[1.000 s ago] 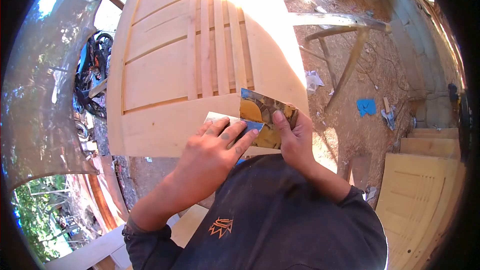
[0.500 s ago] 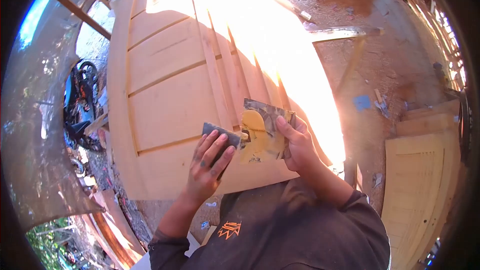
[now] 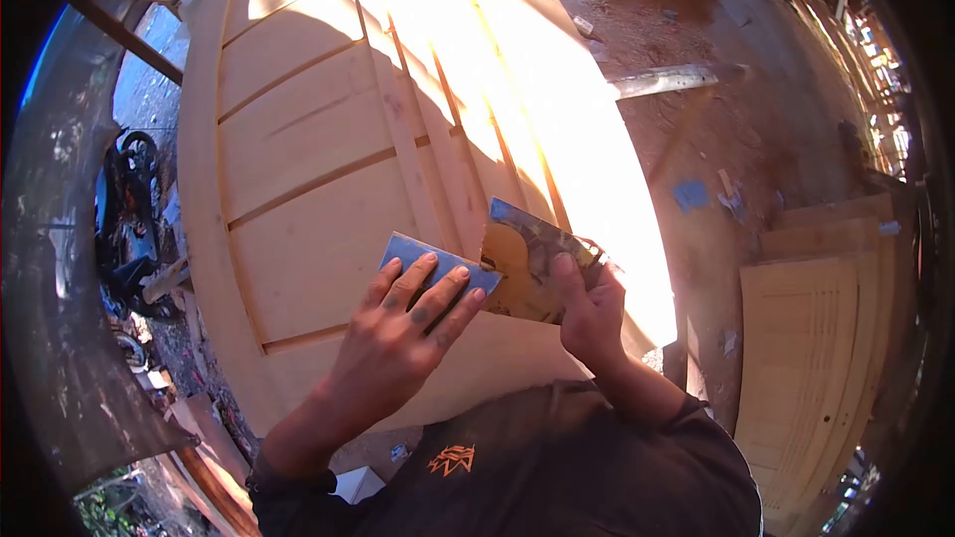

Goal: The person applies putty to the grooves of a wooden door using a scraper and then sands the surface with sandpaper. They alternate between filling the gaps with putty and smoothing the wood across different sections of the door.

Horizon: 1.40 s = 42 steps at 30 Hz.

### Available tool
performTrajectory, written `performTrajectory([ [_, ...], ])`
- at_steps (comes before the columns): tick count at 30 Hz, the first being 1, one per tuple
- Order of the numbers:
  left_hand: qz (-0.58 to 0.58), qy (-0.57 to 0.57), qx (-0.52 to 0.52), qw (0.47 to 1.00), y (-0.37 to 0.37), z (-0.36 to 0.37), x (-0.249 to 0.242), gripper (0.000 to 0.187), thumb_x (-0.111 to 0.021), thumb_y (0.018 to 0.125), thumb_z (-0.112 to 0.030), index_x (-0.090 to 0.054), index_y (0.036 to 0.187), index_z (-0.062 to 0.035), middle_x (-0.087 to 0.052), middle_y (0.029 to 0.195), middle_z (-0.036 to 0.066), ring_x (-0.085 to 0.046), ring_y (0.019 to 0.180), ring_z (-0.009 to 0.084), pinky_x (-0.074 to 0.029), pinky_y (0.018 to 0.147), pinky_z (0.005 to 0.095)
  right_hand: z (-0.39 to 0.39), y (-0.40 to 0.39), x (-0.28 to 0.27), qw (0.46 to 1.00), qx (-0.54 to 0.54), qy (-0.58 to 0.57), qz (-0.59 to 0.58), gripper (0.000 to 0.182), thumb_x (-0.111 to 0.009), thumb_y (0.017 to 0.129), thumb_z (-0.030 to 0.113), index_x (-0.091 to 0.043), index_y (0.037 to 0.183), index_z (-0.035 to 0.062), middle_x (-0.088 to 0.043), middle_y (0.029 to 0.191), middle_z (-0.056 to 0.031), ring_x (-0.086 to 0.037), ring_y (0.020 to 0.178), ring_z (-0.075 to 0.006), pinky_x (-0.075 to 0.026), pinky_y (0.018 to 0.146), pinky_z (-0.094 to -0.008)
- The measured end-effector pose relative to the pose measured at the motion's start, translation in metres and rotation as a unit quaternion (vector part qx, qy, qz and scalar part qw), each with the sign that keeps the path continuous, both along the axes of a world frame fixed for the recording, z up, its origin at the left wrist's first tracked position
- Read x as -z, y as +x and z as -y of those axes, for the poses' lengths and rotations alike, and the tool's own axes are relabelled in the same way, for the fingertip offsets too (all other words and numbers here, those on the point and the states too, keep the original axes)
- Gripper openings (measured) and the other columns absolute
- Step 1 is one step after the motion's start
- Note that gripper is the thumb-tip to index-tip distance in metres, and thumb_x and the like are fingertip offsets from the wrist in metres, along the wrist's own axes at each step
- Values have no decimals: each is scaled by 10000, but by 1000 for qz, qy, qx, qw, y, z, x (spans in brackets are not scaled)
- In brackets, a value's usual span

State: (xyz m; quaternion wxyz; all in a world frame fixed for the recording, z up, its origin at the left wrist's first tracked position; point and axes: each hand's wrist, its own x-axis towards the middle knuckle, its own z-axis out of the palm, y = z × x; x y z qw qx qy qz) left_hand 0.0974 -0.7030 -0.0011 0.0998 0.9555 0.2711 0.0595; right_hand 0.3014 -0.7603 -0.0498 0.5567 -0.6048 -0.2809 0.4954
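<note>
My left hand [image 3: 403, 313] is closed on a flat bluish-grey scraper blade [image 3: 430, 267], fingers spread across its face. My right hand [image 3: 591, 313] grips the right side of a rectangular plate [image 3: 542, 257], thumb on top. A rounded mass of yellow-brown putty [image 3: 505, 251] lies on the left part of that plate. The scraper's right end is at the plate's left edge, close to the putty. Both tools are above the near part of a large pale wooden door panel [image 3: 308, 229] with grooves and raised strips.
Strong sunlight washes out the door's right side. More wooden panels [image 3: 801, 338] lean at the lower right. A motorbike [image 3: 129, 219] stands at the left, beside a dark sheet [image 3: 60, 288]. A blue scrap [image 3: 688, 195] lies on the ground at the right.
My left hand has moved right and turned, so the scraper's face shows more. The plate is tilted more, and the door appears shifted left in view.
</note>
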Motion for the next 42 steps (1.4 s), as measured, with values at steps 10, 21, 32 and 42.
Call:
performTrajectory([
  [10, 32, -235, -137, 962, 41, -114, -3, 457, -483, 757, 106, -594, 1169, -60, -614, 1136, 168, -567, 1102, 327, -454, 934, 364, -90, 78, 98, 935, -52, 1, 351, 242, -532, 929, 166, -565, 1092, -10, -634, 939, -75, -594, 910, -168, -481, 783, -311],
  [21, 9, 23, -253, 967, 83, -464, 63, 113, -575, 788, -30, -606, 891, 5, -596, 727, 173, -577, 677, 287, -436, 628, 378, -97, 118, 146, 991, 90, -12, 99, 342, -551, 892, 104, -448, 1218, 125, -565, 1040, -72, -597, 929, -224, -539, 734, -392],
  [32, -2, 72, -229, 971, 92, -543, 80, 132, -468, 767, -3, -593, 805, 15, -491, 579, 84, -503, 561, 217, -395, 550, 364, -102, 115, 126, 986, 148, -29, 68, 285, -549, 880, 119, -501, 1126, -19, -583, 1004, -148, -567, 923, -281, -441, 854, -380],
  [42, -101, 68, -291, 949, 80, -552, 74, 305, -523, 736, -3, -596, 1032, 16, -630, 980, 233, -602, 959, 382, -472, 830, 422, -117, 111, 124, 940, 253, 71, -216, 183, -447, 946, 167, -460, 1101, 69, -560, 968, -86, -591, 914, -209, -498, 812, -370],
])
